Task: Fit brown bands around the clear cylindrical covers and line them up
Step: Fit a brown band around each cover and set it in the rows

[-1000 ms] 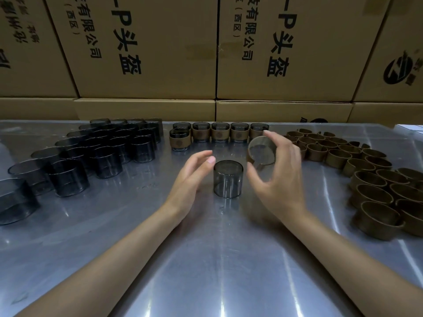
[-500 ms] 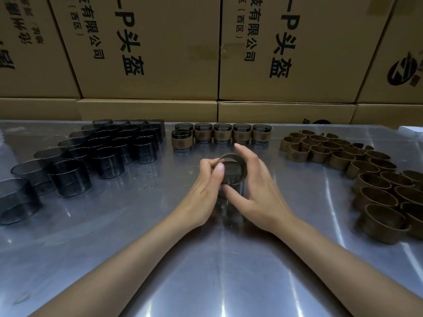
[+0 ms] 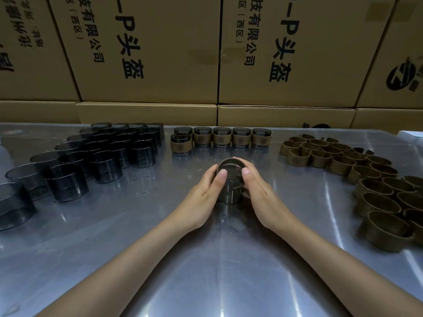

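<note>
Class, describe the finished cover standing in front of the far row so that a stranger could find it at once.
Start at the metal table and find the far row of banded covers below the cardboard boxes. At its left end, one banded cover stands nearer than the rest. It alone sits out of line.

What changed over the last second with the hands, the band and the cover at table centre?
The right hand carried the brown band left and down onto the clear cover. The left hand closed in; both now grip it. The finished row, bare covers and loose bands stayed put.
</note>
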Motion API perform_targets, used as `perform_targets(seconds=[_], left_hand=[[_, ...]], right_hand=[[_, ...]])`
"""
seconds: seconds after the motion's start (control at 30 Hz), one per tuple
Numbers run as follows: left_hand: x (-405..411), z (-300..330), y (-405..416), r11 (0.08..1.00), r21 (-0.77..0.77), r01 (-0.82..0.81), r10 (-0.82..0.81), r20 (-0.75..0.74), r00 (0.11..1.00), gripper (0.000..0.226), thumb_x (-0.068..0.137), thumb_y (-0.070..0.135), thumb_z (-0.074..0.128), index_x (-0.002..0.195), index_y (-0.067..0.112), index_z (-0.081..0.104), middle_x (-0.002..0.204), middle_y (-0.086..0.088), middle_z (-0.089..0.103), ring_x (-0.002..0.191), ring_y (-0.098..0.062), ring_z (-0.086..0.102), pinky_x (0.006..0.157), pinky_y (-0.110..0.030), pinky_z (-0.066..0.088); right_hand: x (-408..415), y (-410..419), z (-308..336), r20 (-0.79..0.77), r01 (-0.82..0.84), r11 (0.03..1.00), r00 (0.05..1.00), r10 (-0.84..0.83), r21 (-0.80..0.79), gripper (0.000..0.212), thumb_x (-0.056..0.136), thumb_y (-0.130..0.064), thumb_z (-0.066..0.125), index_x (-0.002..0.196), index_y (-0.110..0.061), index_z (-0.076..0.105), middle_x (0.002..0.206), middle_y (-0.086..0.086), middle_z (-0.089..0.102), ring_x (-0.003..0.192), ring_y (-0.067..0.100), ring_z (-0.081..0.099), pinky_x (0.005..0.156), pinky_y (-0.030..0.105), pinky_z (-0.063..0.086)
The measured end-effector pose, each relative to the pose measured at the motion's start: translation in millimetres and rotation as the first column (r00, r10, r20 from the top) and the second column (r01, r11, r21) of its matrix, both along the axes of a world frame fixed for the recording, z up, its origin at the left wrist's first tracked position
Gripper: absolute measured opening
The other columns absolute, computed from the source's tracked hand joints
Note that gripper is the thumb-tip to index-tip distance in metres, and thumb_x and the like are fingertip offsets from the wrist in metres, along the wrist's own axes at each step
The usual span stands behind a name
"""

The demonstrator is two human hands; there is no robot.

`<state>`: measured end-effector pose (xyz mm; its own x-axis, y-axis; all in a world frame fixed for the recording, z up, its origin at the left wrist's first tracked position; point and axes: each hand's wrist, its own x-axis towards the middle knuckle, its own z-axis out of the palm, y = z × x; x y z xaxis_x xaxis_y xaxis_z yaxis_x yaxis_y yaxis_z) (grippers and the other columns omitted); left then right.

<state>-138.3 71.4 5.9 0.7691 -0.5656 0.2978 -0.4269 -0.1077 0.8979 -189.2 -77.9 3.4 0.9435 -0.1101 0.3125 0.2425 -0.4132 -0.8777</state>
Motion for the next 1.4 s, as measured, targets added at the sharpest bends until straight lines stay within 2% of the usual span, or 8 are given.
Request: perform_targets(seconds=[0.17,0.3,0.57,0.63,0.73,1.0,1.2,1.4], left_hand=[[0.9,0.4,-0.4,1.000,-0.002,-0.019,0.018,-0.041,0.999,0.072,0.083,0.069,0.029,0.136,0.025,0.050,0.132,0.009,0.058,0.127,-0.005,0.049,0.113,-0.039,0.035],[-0.3,3.2,0.5,1.000,0.009,0.008,-0.008,-0.042,0.999,0.076,0.080,0.072,0.029,0.137,0.026,0.051,0.135,0.011,0.057,0.130,-0.003,0.047,0.115,-0.038,0.032],[-4.6,4.3,-2.2,0.999,-0.031,0.019,-0.023,-0.164,0.986,0.079,0.078,0.083,0.031,0.133,0.030,0.052,0.132,0.009,0.060,0.125,-0.006,0.052,0.111,-0.036,0.037],[-5.9,5.2,-2.4,0.995,-0.090,0.031,-0.050,-0.215,0.975,0.060,0.082,0.073,0.035,0.121,0.034,0.060,0.121,0.010,0.067,0.116,-0.004,0.060,0.100,-0.024,0.045],[-9.0,9.0,-1.3,0.989,-0.147,0.033,-0.071,-0.264,0.962,0.039,0.095,0.055,0.036,0.110,0.035,0.065,0.110,0.014,0.072,0.108,-0.001,0.064,0.083,-0.012,0.050],[-13.0,11.2,0.8,0.932,-0.362,-0.030,-0.136,-0.425,0.895,0.045,0.088,0.049,0.051,0.121,0.022,0.062,0.113,0.000,0.072,0.107,-0.022,0.068,0.087,-0.033,0.055],[-12.1,12.7,2.5,0.913,-0.405,-0.046,-0.145,-0.427,0.893,0.046,0.086,0.047,0.053,0.119,0.017,0.065,0.113,-0.005,0.072,0.107,-0.023,0.068,0.094,-0.035,0.054],[-11.6,14.0,3.2,0.908,-0.417,-0.038,-0.146,-0.399,0.905,0.051,0.081,0.050,0.056,0.117,0.016,0.067,0.115,-0.006,0.071,0.108,-0.022,0.067,0.086,-0.025,0.056]], right_hand=[[-0.2,-1.1,3.3,-0.143,0.004,0.994,0.990,-0.019,-0.105,0.079,0.084,-0.069,0.028,0.154,-0.035,0.011,0.153,-0.008,0.036,0.141,0.011,0.033,0.117,0.038,0.025],[1.0,-1.2,1.3,-0.174,0.025,0.975,0.983,-0.065,-0.222,0.068,0.097,-0.061,0.023,0.154,-0.032,0.000,0.154,-0.002,0.035,0.139,0.020,0.037,0.114,0.041,0.029],[-4.4,5.8,5.8,-0.061,0.005,0.996,0.998,-0.010,-0.089,0.071,0.084,-0.064,0.019,0.145,-0.030,0.029,0.144,-0.013,0.036,0.137,0.006,0.030,0.116,0.037,0.025],[-4.9,6.3,6.5,-0.061,0.012,0.998,0.998,-0.016,-0.065,0.069,0.086,-0.064,0.021,0.144,-0.028,0.031,0.141,-0.012,0.037,0.137,0.008,0.030,0.116,0.037,0.026],[-5.0,6.1,7.4,-0.084,0.006,0.999,0.996,-0.003,0.033,0.049,0.099,-0.050,0.030,0.140,-0.026,0.035,0.135,-0.011,0.046,0.131,0.009,0.042,0.112,0.037,0.033],[-7.8,13.0,10.9,-0.055,-0.008,0.944,0.998,0.027,0.331,0.034,0.099,-0.037,0.046,0.133,-0.030,0.050,0.128,-0.003,0.061,0.121,0.018,0.057,0.106,0.048,0.043],[-13.4,14.0,19.6,-0.021,-0.067,0.917,0.996,0.082,0.394,0.061,0.080,-0.045,0.053,0.135,-0.020,0.049,0.129,0.007,0.059,0.115,0.022,0.061,0.093,0.042,0.054],[-13.9,14.4,21.4,0.010,-0.036,0.931,0.999,0.034,0.365,0.078,0.075,-0.050,0.053,0.145,-0.020,0.038,0.142,0.003,0.050,0.129,0.018,0.050,0.111,0.047,0.037]])
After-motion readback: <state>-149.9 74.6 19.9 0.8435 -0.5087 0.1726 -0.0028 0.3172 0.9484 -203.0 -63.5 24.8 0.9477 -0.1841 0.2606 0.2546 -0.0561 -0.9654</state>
